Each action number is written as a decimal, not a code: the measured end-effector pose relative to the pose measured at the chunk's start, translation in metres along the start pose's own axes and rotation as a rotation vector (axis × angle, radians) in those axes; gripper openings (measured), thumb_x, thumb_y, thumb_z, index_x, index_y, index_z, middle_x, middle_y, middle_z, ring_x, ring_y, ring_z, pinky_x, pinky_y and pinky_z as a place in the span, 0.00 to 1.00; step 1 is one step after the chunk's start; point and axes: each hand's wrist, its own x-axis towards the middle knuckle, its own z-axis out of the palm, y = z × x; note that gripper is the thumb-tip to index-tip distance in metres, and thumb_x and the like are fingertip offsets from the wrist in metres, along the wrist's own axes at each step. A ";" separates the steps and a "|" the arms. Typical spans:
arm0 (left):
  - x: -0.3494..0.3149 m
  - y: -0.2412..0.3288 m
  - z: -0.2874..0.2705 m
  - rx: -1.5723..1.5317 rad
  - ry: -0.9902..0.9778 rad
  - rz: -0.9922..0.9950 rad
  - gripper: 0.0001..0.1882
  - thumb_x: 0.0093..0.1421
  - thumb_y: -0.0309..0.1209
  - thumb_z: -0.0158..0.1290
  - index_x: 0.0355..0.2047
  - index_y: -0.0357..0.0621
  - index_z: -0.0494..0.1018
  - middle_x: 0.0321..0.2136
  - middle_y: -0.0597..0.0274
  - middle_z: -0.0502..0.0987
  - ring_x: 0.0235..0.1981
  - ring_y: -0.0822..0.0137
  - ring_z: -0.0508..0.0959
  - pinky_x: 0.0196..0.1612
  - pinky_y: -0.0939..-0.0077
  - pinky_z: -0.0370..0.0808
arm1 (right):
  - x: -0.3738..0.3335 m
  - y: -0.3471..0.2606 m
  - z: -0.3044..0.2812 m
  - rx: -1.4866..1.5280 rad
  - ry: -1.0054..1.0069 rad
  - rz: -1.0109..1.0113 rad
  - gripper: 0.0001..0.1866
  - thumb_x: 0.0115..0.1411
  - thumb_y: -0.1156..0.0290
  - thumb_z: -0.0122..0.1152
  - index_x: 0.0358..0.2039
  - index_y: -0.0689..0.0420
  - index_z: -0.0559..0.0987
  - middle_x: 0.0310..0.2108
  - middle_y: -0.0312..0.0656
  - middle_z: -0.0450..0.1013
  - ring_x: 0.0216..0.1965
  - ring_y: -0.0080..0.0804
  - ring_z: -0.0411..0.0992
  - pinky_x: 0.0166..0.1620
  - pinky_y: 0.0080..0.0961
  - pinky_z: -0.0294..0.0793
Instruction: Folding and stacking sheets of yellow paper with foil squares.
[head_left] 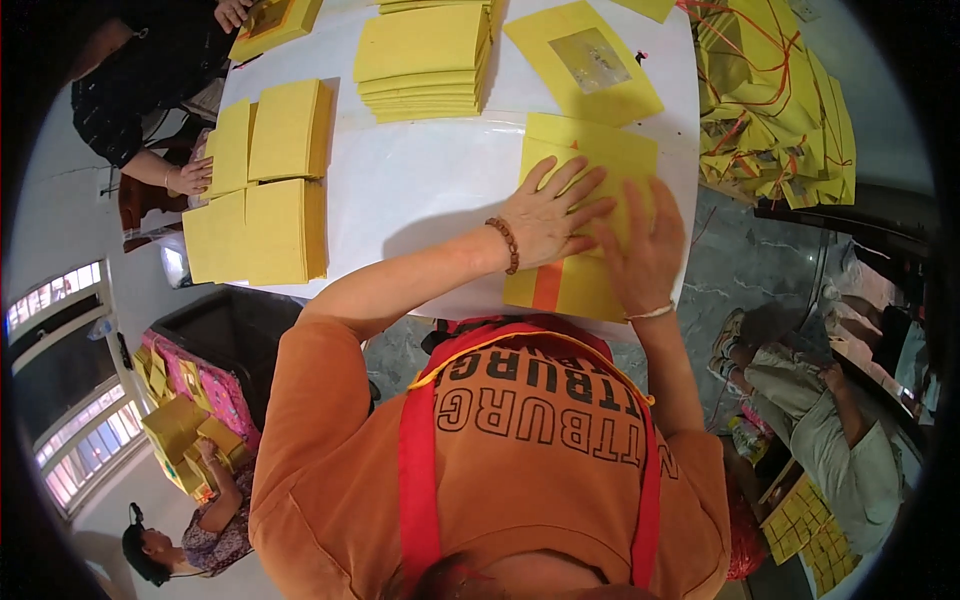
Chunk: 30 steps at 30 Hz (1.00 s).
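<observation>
A flat yellow paper piece (582, 130), like a bag or large envelope, lies near the table's right front edge. An orange strip (547, 287) runs down it, partly hidden by my left hand. My left hand (553, 214) rests palm down on the yellow paper with its fingers spread. Beside it my right hand (645, 248) is stretched out over the paper's right side, slightly blurred. Neither hand grips anything. Just beyond lies another yellow piece (640, 105) with a clear window (589, 62).
On the white table (425, 190) stand a tall yellow stack (420, 50) and several stacks (285, 225) at left. Bundled yellow bags with red cords (770, 100) sit at right. A person in black (165, 75) works at far left; others sit at lower left and right.
</observation>
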 end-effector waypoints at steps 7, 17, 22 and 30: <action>0.000 -0.006 -0.002 -0.127 0.028 -0.074 0.26 0.51 0.37 0.50 0.51 0.44 0.64 0.56 0.55 0.60 0.60 0.57 0.54 0.60 0.56 0.47 | 0.002 0.015 0.029 0.230 -0.306 -0.115 0.33 0.60 0.52 0.41 0.61 0.57 0.52 0.64 0.45 0.45 0.65 0.39 0.44 0.62 0.51 0.34; -0.005 -0.027 -0.005 -0.534 0.039 -0.136 0.30 0.47 0.30 0.53 0.52 0.43 0.61 0.57 0.52 0.58 0.61 0.51 0.52 0.60 0.54 0.48 | 0.002 0.006 0.032 -0.192 -0.357 -0.216 0.32 0.59 0.52 0.45 0.60 0.55 0.57 0.63 0.45 0.48 0.64 0.38 0.44 0.61 0.52 0.36; -0.019 -0.026 -0.011 -0.087 -0.074 0.054 0.39 0.50 0.54 0.50 0.58 0.48 0.56 0.59 0.52 0.54 0.63 0.52 0.48 0.61 0.49 0.42 | 0.003 0.003 0.032 -0.239 -0.341 -0.222 0.33 0.58 0.51 0.46 0.60 0.54 0.58 0.63 0.45 0.48 0.64 0.39 0.44 0.61 0.53 0.37; -0.014 -0.015 -0.021 -0.029 -0.070 0.096 0.37 0.49 0.50 0.52 0.54 0.40 0.61 0.46 0.53 0.67 0.46 0.58 0.67 0.47 0.62 0.63 | 0.009 0.022 0.031 0.061 -0.387 -0.126 0.33 0.57 0.58 0.47 0.61 0.55 0.54 0.63 0.46 0.48 0.64 0.37 0.45 0.62 0.48 0.37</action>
